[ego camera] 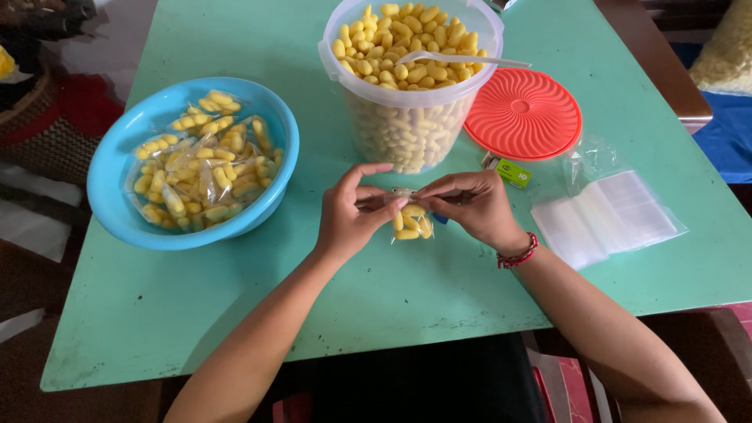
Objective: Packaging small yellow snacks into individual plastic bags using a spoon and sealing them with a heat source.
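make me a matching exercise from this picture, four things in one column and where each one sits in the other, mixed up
Things:
1. blue bowl
2. orange lid
3. stack of empty clear bags
4. white scoop

Places:
A. on top of the yellow snacks in the clear tub
B. flat on the green table, just right of the tub
C. left side of the table, holding filled packets
D. right of the right hand, near the table edge

Pairs: 1-C, 2-B, 3-D, 4-A

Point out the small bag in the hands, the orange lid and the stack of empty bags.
small bag (411, 224), head view: its filled lower half.
orange lid (522, 113), head view: centre of its ribbed top.
stack of empty bags (607, 217), head view: middle of the top bag.
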